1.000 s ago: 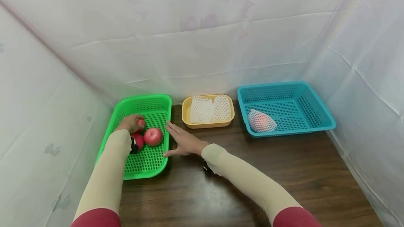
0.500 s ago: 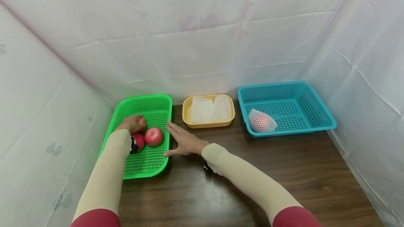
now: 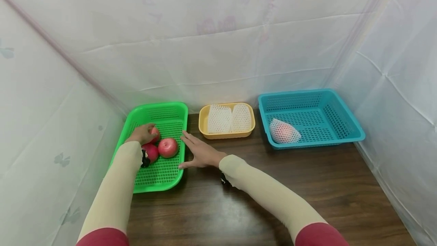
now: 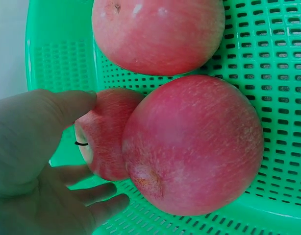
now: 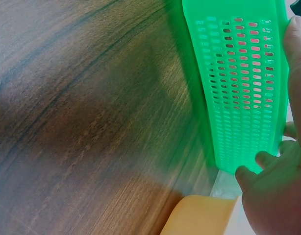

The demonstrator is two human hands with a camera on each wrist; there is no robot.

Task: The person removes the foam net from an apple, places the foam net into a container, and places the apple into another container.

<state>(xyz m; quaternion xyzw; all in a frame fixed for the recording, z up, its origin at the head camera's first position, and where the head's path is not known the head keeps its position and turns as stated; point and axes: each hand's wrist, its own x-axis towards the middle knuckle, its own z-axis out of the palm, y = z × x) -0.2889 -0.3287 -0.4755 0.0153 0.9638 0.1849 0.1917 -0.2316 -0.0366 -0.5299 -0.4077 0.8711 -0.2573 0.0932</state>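
In the green basket (image 3: 160,175) at the left lie three red apples. My left hand (image 3: 140,134) reaches into it and grips the farthest apple (image 3: 155,135). The left wrist view shows that apple (image 4: 109,132) with my thumb on one side and my fingers round the other, its stem toward the palm. A larger apple (image 4: 194,147) partly covers it, and a third apple (image 4: 160,34) is close by. My right hand (image 3: 201,153), fingers spread and straight, rests at the basket's right rim; the right wrist view has the fingertips along that side wall (image 5: 238,88).
A yellow tray (image 3: 227,136) with two white foam net sleeves (image 3: 219,119) stands at the back middle. To its right a blue basket (image 3: 317,141) contains a fruit in a foam net (image 3: 285,131). White sheeting encloses the back and sides of the wooden table (image 3: 205,208).
The farthest apple shows slightly more to the right of my left hand. The whole scene has shifted a little in view; my right hand keeps its place at the rim.
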